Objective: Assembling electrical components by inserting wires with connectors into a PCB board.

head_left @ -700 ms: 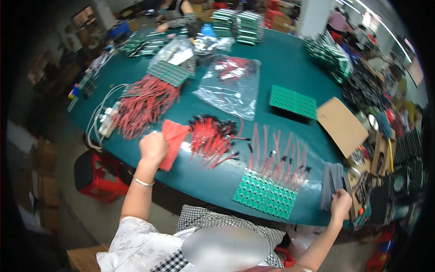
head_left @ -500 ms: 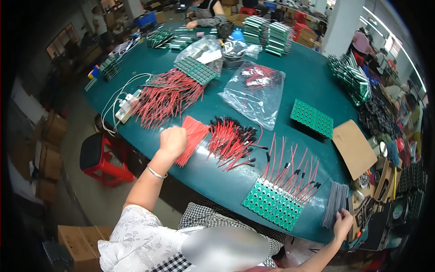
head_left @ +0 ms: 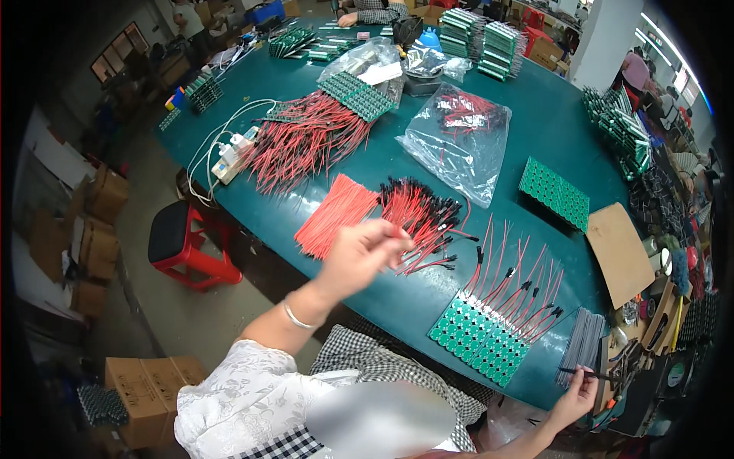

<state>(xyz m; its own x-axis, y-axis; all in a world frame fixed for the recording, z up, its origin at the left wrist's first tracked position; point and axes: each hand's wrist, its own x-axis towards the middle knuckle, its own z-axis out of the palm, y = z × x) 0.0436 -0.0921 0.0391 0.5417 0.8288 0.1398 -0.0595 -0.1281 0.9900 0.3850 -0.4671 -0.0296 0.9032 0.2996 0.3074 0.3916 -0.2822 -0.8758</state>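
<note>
My left hand [head_left: 359,258] is raised over the table's near edge, fingers pinched together. Whatever lies between the fingertips is too small to make out. Just beyond it are a flat fan of red wires [head_left: 336,213] and a heap of red wires with black connectors [head_left: 417,214]. At the right, my right hand [head_left: 575,398] pinches a thin dark stick-like thing [head_left: 600,375], beside a stack of thin grey strips [head_left: 582,340]. Between the hands lies a green circuit-board panel [head_left: 480,336] with round pads; red wires with black ends stretch from its far edge.
Farther off lie wired boards [head_left: 313,141], a clear plastic bag [head_left: 459,145] and another green panel [head_left: 554,193]. Brown cardboard [head_left: 621,252] and tools sit at the right edge. A power strip [head_left: 229,162] stands left, above a red stool [head_left: 191,245]. Another person's hand [head_left: 349,20] shows across the table.
My left hand has moved right from the red wire fan, baring it, its fist turning to a pinch. The right hand now holds a thin dark thing. The whole view has shifted somewhat.
</note>
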